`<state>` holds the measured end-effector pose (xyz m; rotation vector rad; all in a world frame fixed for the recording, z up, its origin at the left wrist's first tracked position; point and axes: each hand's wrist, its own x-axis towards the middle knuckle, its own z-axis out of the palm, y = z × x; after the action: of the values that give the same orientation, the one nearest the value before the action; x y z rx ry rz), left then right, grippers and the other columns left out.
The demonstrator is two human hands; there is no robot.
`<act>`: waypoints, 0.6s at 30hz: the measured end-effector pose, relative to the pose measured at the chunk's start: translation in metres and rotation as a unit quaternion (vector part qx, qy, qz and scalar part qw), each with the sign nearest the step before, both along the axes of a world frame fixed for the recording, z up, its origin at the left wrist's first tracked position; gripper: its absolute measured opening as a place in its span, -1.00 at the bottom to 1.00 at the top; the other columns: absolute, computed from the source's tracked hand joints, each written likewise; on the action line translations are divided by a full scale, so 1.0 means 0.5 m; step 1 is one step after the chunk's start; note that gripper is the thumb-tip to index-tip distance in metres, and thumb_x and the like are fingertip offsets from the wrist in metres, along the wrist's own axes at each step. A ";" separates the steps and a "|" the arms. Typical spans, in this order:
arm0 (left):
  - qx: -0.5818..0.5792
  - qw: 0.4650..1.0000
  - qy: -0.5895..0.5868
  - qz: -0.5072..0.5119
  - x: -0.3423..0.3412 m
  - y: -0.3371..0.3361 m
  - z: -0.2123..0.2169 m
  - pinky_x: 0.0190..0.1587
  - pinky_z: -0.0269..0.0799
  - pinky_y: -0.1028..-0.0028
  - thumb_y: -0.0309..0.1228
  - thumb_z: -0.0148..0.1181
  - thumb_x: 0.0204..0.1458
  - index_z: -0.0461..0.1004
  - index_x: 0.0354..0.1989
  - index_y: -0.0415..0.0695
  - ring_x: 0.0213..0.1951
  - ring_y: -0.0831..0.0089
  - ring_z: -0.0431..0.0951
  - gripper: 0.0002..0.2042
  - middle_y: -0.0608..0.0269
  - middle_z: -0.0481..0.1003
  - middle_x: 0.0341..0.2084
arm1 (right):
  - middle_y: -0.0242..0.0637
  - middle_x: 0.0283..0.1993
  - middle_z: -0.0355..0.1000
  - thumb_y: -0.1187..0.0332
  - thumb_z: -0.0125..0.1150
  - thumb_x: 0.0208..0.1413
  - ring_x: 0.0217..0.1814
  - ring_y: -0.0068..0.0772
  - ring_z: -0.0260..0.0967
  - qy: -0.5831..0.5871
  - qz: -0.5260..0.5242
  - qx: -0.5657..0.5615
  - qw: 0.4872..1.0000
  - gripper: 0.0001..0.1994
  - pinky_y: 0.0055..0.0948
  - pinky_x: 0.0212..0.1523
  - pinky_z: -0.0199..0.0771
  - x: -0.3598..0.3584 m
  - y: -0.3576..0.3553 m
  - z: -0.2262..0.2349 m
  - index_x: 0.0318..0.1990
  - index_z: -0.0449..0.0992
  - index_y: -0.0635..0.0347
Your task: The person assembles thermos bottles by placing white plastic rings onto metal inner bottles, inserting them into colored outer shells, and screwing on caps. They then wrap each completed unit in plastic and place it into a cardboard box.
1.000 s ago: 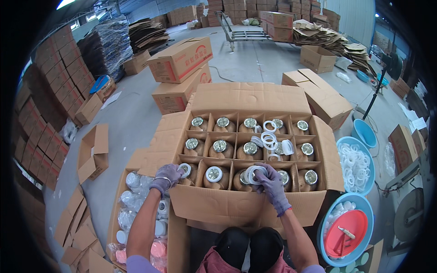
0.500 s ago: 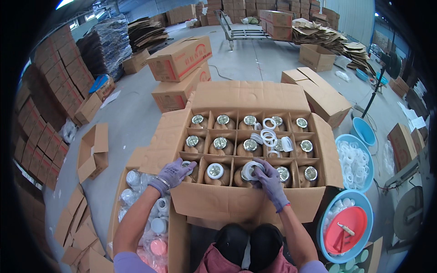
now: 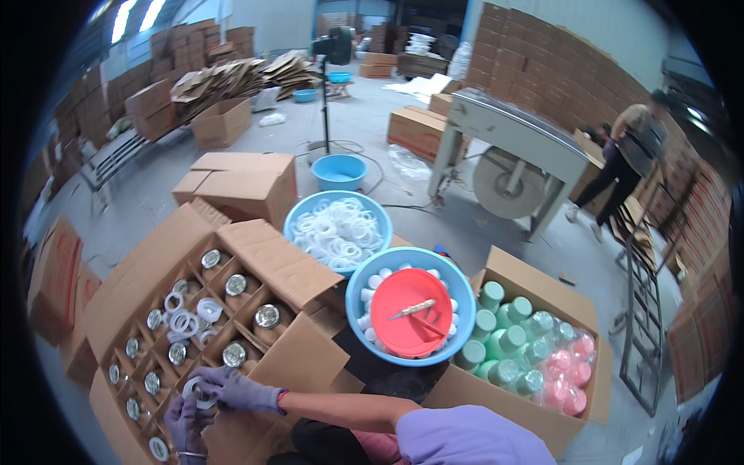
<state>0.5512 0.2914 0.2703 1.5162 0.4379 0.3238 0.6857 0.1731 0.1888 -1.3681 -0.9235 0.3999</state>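
Note:
A partitioned cardboard carton [image 3: 256,263] stands in front of me at the left, holding several bottles with shiny silver tops. My right hand [image 3: 242,389], in a purple glove, pinches a white plastic ring [image 3: 203,394] above the carton's near cells. Closed at the ring's lower left edge is my gloved left hand [image 3: 186,426]; its fingertips partly hide behind the ring. Loose white rings [image 3: 183,322] lie over the bottle tops in the middle. One bottle at the near left wears a white ring [image 3: 159,448] around its silver top.
A blue basin [image 3: 291,225] of white rings stands beyond the carton. Nearer, a blue basin [image 3: 467,310] holds white caps and a red dish [image 3: 387,306] with a pen-like tool. Right of it, a carton [image 3: 535,283] contains green and pink capped containers. A person [image 3: 635,143] stands far right.
My view has swung to the right. My hands, apart at separate bottles before, have come together at one ring. The carton of green and pink containers and a person have come into view.

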 end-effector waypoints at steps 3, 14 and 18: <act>-0.028 0.999 0.013 0.036 -0.016 -0.005 -0.004 -0.52 0.41 0.58 -0.33 0.18 0.13 0.52 -0.29 -0.25 -0.55 0.62 0.48 -0.80 0.37 0.47 -0.56 | -0.06 0.11 0.41 0.24 0.08 0.27 0.12 -0.10 0.39 -0.032 0.023 -0.021 0.999 -0.60 -0.23 0.12 0.40 -0.012 -0.016 0.006 0.20 0.36 0.19; 0.022 0.987 0.153 0.040 0.064 0.052 -0.036 -0.60 0.53 0.54 -0.38 0.09 0.20 0.51 -0.16 -0.25 -0.60 0.49 0.59 -0.81 0.22 0.54 -0.53 | -0.31 -0.44 0.45 0.31 0.03 0.28 -0.61 -0.63 0.36 0.139 -0.094 -0.149 0.975 -0.80 -0.57 -0.66 0.35 0.076 -0.124 0.122 -0.08 0.40 0.24; 0.275 0.922 0.273 0.012 0.063 0.068 -0.063 -0.62 0.46 0.52 -0.32 0.11 0.17 0.56 -0.20 -0.25 -0.65 0.52 0.56 -0.77 0.24 0.54 -0.60 | -0.28 -0.44 0.42 0.38 0.11 0.22 -0.46 -0.48 0.39 -0.032 -0.119 -0.129 0.984 -0.86 -0.42 -0.45 0.43 0.134 -0.136 0.118 -0.21 0.44 0.28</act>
<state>0.5828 0.3253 0.2387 2.1616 0.8551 0.0268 0.7529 0.1051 0.2480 -1.7174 -0.7680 0.3010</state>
